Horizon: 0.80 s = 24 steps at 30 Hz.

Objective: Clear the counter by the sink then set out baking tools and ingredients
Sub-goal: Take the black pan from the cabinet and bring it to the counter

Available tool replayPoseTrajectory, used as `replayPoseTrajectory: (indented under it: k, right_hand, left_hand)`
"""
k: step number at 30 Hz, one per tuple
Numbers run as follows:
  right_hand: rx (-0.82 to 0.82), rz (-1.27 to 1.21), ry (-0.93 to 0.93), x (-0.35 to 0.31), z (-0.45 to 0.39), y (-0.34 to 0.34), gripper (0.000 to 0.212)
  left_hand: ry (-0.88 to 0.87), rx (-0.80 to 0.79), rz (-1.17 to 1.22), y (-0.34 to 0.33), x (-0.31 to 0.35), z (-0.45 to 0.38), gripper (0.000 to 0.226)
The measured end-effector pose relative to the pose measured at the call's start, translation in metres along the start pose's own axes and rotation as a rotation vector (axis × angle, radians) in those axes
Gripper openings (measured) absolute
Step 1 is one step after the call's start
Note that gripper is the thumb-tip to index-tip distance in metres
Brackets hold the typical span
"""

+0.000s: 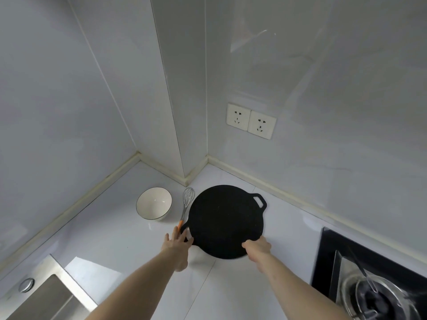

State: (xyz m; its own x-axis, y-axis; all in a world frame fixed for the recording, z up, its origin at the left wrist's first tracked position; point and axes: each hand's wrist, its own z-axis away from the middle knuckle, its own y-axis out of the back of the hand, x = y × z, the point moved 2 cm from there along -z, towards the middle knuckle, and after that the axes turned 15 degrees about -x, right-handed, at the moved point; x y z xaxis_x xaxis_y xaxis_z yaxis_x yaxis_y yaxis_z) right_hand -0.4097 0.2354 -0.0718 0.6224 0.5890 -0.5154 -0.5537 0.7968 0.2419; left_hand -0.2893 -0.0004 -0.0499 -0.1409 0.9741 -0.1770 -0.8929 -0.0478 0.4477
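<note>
A round black flat pan (pixel 225 219) with two loop handles lies on the white counter (pixel 129 248). My left hand (pixel 178 244) is at its near-left handle, fingers spread against it. My right hand (pixel 257 247) grips the pan's near rim. Just left of the pan lies a wire whisk (pixel 187 200) with an orange handle tip. A white bowl (pixel 154 203) with a thin dark rim stands upright left of the whisk, with nothing in it.
A steel sink (pixel 49 294) sits at the lower left. A black glass hob with a burner and a metal lid (pixel 379 287) is at the lower right. Two wall sockets (pixel 250 120) are above the counter. A wall column juts out behind the bowl.
</note>
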Motion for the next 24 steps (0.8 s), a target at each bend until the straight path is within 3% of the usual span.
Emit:
replayPoseTrajectory:
  k: [2,8,14,24]
  right_hand:
    - [-0.046,-0.012,0.022,0.003,0.005,0.001,0.079]
    - [-0.115,0.054,0.101,0.019,0.023,0.007,0.081]
    - [-0.116,0.170,0.236,0.032,0.066,0.002,0.066]
    - [-0.036,0.273,0.425,0.077,0.135,-0.013,0.056]
  left_hand:
    - [0.000,0.012,0.016,-0.001,0.001,0.001,0.090]
    - [-0.061,0.085,0.055,-0.010,0.007,0.025,0.087]
    - [-0.180,0.109,0.184,-0.024,0.010,0.058,0.079]
    - [-0.370,0.316,0.319,-0.051,0.013,0.118,0.067]
